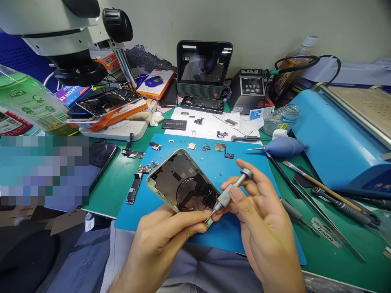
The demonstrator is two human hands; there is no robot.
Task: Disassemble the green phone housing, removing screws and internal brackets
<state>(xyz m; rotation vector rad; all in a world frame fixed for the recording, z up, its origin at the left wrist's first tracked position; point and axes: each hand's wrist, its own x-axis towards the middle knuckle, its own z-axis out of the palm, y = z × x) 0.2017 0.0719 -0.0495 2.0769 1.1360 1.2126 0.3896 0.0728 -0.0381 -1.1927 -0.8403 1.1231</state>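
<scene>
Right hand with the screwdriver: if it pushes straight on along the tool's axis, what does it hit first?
The right hand aims the screwdriver down-left at the near end of the phone housing, which the left hand grips. First contact would likely be that housing edge, then the left fingertips close by; depth is unclear.

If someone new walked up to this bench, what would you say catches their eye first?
Most likely the opened phone housing, held tilted over the blue mat at centre, gripped at its lower corner by the left hand while the right hand sets a silver screwdriver into it. Next come the small parts scattered along the mat's far edge, and the big microscope looming at upper left.
</scene>
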